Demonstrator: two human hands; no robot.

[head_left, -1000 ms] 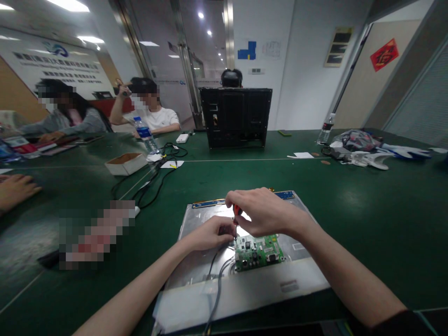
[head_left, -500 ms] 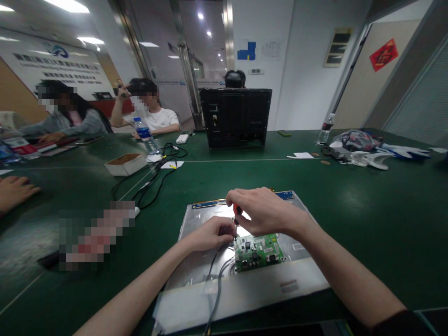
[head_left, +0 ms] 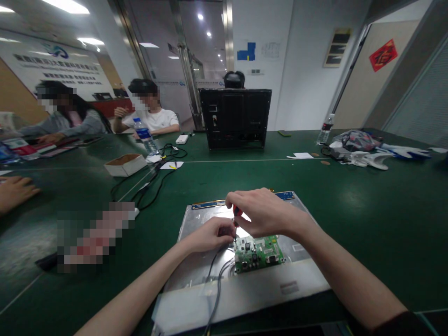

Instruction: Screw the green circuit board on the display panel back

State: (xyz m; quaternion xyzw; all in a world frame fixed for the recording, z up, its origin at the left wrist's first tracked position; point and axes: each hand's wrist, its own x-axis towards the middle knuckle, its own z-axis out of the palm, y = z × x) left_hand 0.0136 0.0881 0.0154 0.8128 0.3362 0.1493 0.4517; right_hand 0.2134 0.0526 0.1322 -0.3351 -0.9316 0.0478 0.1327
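A metal-backed panel point(head_left: 196, 224) lies on the green table, with a green circuit board point(head_left: 257, 254) on it and grey and black cables point(head_left: 219, 284) at its left. My right hand point(head_left: 261, 212) is closed round the red handle of a screwdriver point(head_left: 237, 211), which stands upright with its tip at the board's upper left corner. Beside that tip, my left hand point(head_left: 213, 233) has its fingers pinched together; what they hold, if anything, is hidden.
Behind stands a black monitor casing point(head_left: 238, 119). A white box point(head_left: 126, 164), black cables point(head_left: 159, 186) and a bottle point(head_left: 145, 135) are at the left. Another person's hand point(head_left: 17, 192) rests at the left edge. Gloves point(head_left: 367, 158) and a bottle point(head_left: 325, 129) lie at the right back.
Both my hands stay in nearly the same place, with the screwdriver handle turned slightly. A person at the back left has lowered a raised hand.
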